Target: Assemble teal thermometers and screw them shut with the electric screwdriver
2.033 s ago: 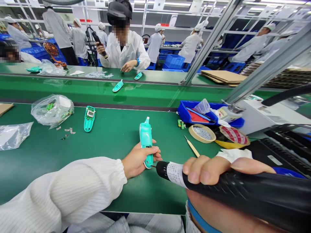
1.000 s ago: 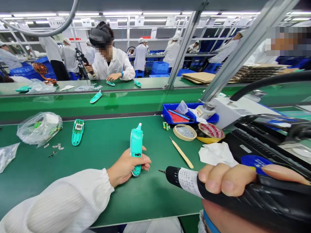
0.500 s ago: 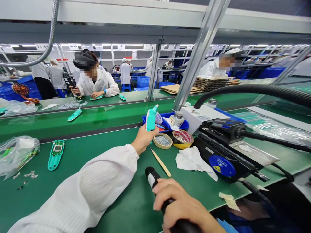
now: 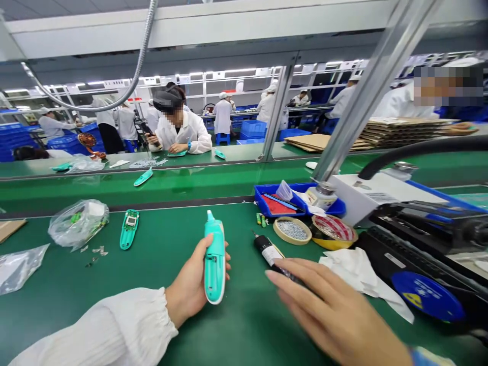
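Note:
My left hand (image 4: 194, 277) is closed around a teal and white ear thermometer (image 4: 215, 262), its tip pointing up and away and an uncovered recess in its back facing me. The black electric screwdriver (image 4: 271, 252) lies on the green bench, its bit toward the back. Over its rear part hovers my right hand (image 4: 328, 305), fingers stretched out and holding nothing; whether it still touches the tool I cannot tell. Just beyond the screwdriver are two small green batteries (image 4: 261, 219) and a round dish of screws (image 4: 293, 230).
A blue tray (image 4: 267, 209) and a tape roll (image 4: 335, 231) stand at the back right. White tissue (image 4: 362, 274) and a black device (image 4: 412, 274) lie right. An open teal housing with a circuit board (image 4: 129, 230) and a plastic bag (image 4: 79, 223) are left. A co-worker (image 4: 186, 129) sits opposite.
My right hand has let go of the screwdriver, which now lies on the bench. My left hand has drawn the thermometer back from the blue tray and lowered it. The view has turned left.

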`<state>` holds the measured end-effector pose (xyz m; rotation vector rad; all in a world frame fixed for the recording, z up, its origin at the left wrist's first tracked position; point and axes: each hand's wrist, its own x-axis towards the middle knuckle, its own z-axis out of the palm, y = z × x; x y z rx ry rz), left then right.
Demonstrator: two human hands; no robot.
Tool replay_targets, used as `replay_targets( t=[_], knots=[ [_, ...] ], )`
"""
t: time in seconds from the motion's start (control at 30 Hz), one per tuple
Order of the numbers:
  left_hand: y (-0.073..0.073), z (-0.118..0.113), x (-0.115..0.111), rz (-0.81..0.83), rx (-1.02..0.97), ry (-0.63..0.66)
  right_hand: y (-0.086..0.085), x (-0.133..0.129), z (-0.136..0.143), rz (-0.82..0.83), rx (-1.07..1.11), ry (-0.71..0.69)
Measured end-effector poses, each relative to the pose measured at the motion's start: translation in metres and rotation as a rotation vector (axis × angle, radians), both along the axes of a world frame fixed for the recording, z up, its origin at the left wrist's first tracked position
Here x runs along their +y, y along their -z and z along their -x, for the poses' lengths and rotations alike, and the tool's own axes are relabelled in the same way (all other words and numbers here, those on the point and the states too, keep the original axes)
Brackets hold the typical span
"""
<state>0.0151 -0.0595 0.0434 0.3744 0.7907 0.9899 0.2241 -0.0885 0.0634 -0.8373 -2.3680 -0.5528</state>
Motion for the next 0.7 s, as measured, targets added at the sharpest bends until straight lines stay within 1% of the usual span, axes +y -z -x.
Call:
replay_targets(
  t=[0.07, 0.13, 0.2, 0.23, 0.3, 0.37, 0.4, 0.43, 0.5, 0.53, 0.57, 0.63, 0.7],
  knots=[
    [-0.002, -0.004, -0.011, 0.036, -0.161, 0.08, 0.004, -0.007, 0.036, 0.0, 0.114, -0.049],
    [-0.006, -0.005, -0.017, 0.091, -0.331, 0.174, 0.013, -0.009, 0.066, -0.014, 0.205, -0.118],
    [-0.008, -0.002, -0.018, 0.087, -0.406, 0.178, 0.021, -0.004, 0.086, -0.027, 0.328, -0.217],
    [-0.008, 0.002, -0.017, 0.047, -0.406, 0.151, 0.022, -0.001, 0.091, 0.004, 0.415, -0.251],
    [-0.007, 0.009, -0.016, -0.072, -0.374, 0.096, 0.02, 0.008, 0.097, 0.096, 0.658, -0.292],
    [-0.005, 0.015, -0.015, -0.138, -0.362, 0.105, 0.014, 0.016, 0.101, 0.188, 0.873, -0.297],
    [-0.004, 0.017, -0.015, -0.144, -0.37, 0.118, 0.011, 0.019, 0.103, 0.232, 0.916, -0.298],
    [-0.003, 0.018, -0.015, -0.142, -0.383, 0.123, 0.007, 0.021, 0.106, 0.275, 0.907, -0.3],
    [-0.001, 0.022, -0.013, -0.15, -0.406, 0.136, 0.001, 0.025, 0.11, 0.368, 0.788, -0.283],
    [0.0, 0.025, -0.01, -0.164, -0.408, 0.16, -0.002, 0.026, 0.111, 0.383, 0.752, -0.282],
    [0.001, 0.028, -0.007, -0.187, -0.395, 0.185, -0.005, 0.028, 0.111, 0.378, 0.768, -0.284],
    [0.003, 0.037, 0.001, -0.273, -0.296, 0.231, -0.011, 0.033, 0.112, 0.34, 0.918, -0.305],
    [0.005, 0.045, 0.007, -0.417, -0.116, 0.298, -0.017, 0.038, 0.113, 0.372, 1.041, -0.301]
  ],
)
